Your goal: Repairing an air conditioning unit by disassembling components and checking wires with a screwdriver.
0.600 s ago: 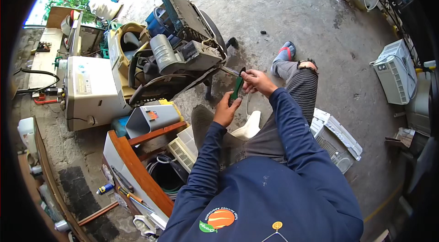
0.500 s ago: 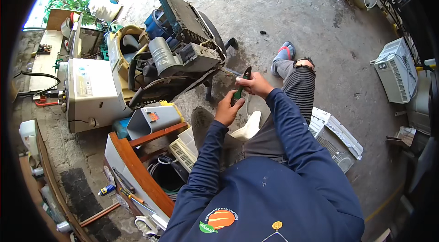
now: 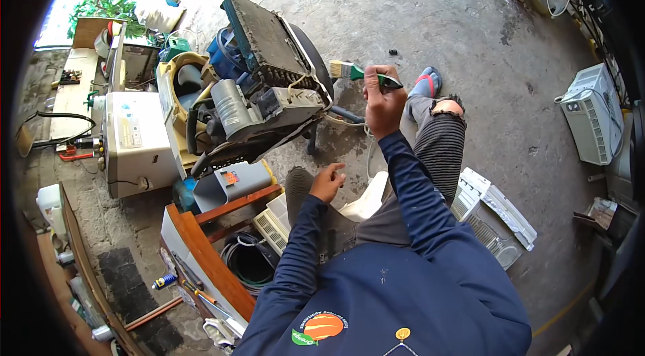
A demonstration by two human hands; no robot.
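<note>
A paintbrush (image 3: 355, 72) with pale bristles and a green-and-black handle is gripped in my right hand (image 3: 384, 104), its bristles toward the left. The tip is just off the right side of an opened, dirty air-conditioner unit (image 3: 269, 97), which shows a finned coil, a metal cylinder and a tan plastic fan housing. Above my left knee, my left hand (image 3: 327, 183) holds nothing, and its fingers are stretched out and apart.
Left of the unit stands a white appliance casing (image 3: 138, 134). A grey open-ended casing (image 3: 232, 181) and a wooden-edged cabinet piece (image 3: 208, 255) lie nearer. On the right are a boxy air conditioner (image 3: 594, 114) and white plastic panels (image 3: 494, 215) on the concrete floor.
My right hand has moved up and away from my left, carrying the green-handled brush, with bristles now leftward. My left hand has let go and dropped toward my left knee.
</note>
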